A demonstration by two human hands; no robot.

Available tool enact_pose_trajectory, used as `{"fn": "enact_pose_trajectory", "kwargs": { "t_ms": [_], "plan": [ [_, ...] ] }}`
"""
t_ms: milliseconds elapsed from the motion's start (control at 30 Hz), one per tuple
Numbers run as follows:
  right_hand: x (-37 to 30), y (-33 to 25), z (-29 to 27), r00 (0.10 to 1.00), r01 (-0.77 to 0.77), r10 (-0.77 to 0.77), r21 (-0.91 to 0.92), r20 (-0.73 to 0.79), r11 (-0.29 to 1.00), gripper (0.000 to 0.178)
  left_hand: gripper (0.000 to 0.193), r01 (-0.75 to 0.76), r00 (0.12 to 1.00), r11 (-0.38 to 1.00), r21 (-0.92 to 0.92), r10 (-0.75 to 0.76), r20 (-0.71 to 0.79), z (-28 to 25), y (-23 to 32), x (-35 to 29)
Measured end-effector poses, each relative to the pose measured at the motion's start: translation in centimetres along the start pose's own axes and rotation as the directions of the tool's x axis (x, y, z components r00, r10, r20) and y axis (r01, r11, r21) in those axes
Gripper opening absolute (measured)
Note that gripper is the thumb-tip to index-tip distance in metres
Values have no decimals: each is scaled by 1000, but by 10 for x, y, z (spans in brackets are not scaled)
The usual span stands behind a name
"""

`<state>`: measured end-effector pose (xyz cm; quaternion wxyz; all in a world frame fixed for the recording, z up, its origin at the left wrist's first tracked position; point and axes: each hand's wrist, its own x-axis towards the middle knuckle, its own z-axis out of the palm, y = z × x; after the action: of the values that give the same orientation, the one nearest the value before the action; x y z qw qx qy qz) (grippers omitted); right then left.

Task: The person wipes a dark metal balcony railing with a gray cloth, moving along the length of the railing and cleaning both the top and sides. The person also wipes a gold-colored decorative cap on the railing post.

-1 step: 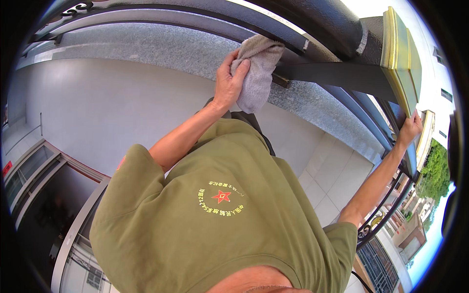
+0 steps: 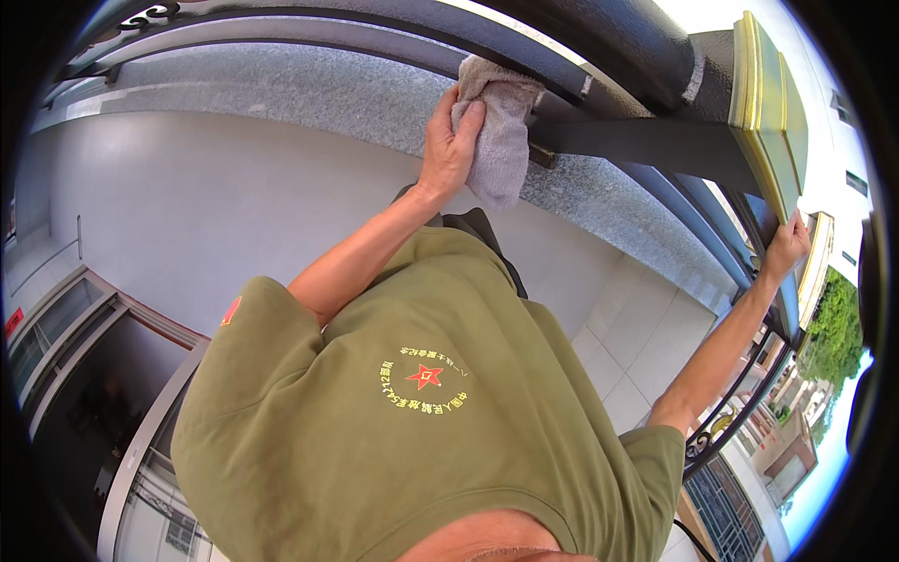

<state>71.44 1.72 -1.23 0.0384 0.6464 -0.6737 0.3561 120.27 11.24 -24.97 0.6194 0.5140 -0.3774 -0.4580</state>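
Note:
My left hand (image 2: 449, 150) is closed on a grey cloth (image 2: 501, 140), bunched at its top and hanging loose below. The upper part of the cloth presses against a dark metal rail (image 2: 426, 33) of the railing. Far to the right, my right hand (image 2: 787, 248) is closed at the lower corner of a gold-trimmed post cap (image 2: 773, 122). Its fingertips are partly hidden behind the edge. Between both hands runs a broad black metal beam (image 2: 655, 150), joined to a thick dark post (image 2: 618, 47).
A speckled grey stone ledge (image 2: 253, 84) runs under the rails. Pale floor (image 2: 234, 206) lies below, with tiles to the right. A framed glass door (image 2: 112, 375) is at lower left. Beyond the railing at right are a tree (image 2: 833, 318) and buildings.
My left hand has shifted slightly up and to the right, carrying the cloth along the rail. My right hand has stayed in place.

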Motion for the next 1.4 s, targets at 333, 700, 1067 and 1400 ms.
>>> {"fn": "enact_pose_trajectory", "kwargs": {
  "t_ms": [333,700,1067,1400],
  "plan": [
    [8,10,3,1000,19,-19,34,2,999,32,27,-43,926,995,92,5,377,51,-3,75],
    [8,11,2,1000,-7,7,40,-7,999,34,36,-182,934,926,330,58,353,42,-1,57],
    [1,-5,5,1000,-18,18,35,-1,999,34,34,-268,914,808,524,41,404,-10,-31,-13],
    [11,0,6,999,14,-15,25,32,1000,32,30,509,824,851,127,-525,212,33,-62,44]
  ]
}}
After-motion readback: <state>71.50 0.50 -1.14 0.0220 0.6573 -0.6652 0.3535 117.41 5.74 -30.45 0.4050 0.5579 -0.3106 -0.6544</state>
